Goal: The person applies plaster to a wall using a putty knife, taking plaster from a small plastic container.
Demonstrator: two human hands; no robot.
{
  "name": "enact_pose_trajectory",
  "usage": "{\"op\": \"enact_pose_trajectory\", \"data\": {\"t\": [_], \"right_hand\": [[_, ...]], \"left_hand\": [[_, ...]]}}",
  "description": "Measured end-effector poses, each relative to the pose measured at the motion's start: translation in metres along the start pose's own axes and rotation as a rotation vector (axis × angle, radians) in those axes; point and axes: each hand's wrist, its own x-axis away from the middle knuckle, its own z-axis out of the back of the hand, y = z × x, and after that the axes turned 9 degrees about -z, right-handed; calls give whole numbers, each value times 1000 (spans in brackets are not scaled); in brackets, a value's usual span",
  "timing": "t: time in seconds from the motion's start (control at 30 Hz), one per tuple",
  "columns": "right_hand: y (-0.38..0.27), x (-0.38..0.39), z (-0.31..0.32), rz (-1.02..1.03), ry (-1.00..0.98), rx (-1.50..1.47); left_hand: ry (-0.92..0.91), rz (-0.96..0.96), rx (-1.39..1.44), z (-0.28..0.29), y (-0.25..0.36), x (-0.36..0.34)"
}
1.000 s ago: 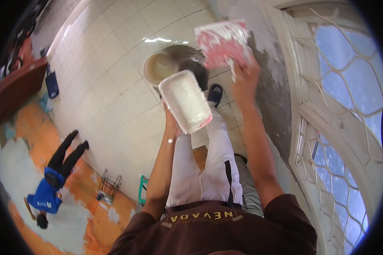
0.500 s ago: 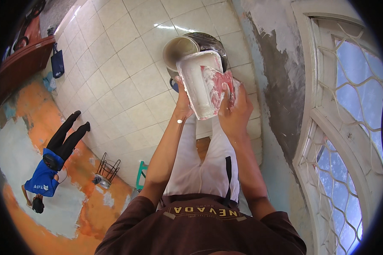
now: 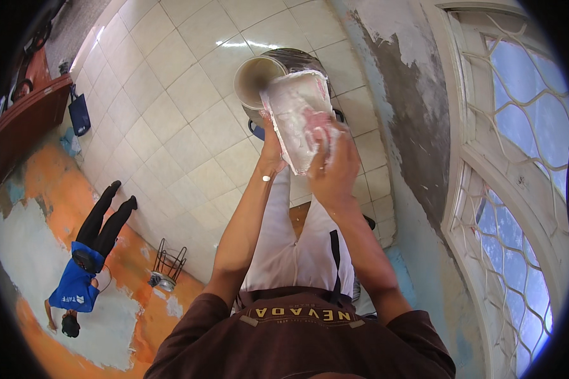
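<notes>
the left hand (image 3: 273,146) is closed around the near long edge of a white plastic tray (image 3: 295,114), gripping it from its left side and holding it up in the air, tilted so its inner face turns toward the camera. the tray is smeared with white paste. the right hand (image 3: 335,165) is pressed against the lower right part of the tray's face, fingers (image 3: 327,136) spread and curled over a reddish white-caked tool or cloth (image 3: 316,123) that lies flat on the paste; what exactly it is cannot be told, as paste and fingers cover most of it. so both hands are shut on something: the left on the tray, the right on that paste-covered piece.

just behind the tray's far end, down on the tiled floor (image 3: 171,126), stands a round pale bucket (image 3: 258,79) with its mouth open toward the camera, touching or overlapping a dark metal basin (image 3: 303,60) beside it; the tray hides part of both. a dark shoe (image 3: 256,130) shows under the tray by the left wrist.

to the right rises a wall (image 3: 417,126) with grey patches of bare plaster, and past it an arched window (image 3: 518,177) with curved white bars. toward the floor's left edge another person in a blue shirt (image 3: 76,284) and dark trousers stands well apart, near a small wire stand (image 3: 169,262). a dark blue bag (image 3: 79,114) hangs by a brown wooden piece of furniture (image 3: 28,123) at the far left.
</notes>
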Motion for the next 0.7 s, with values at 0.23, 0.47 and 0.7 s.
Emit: {"op": "enact_pose_trajectory", "data": {"t": [0.23,0.47,0.7], "right_hand": [[2,-8,19,-166,-92,32],[25,-7,19,-268,-33,114],[66,0,53,-749,193,-813]], "left_hand": [[-9,20,98,-7,-16,-14],[-88,103,-26,-19,-16,-30],[-16,40,-132,-18,-25,-34]]}}
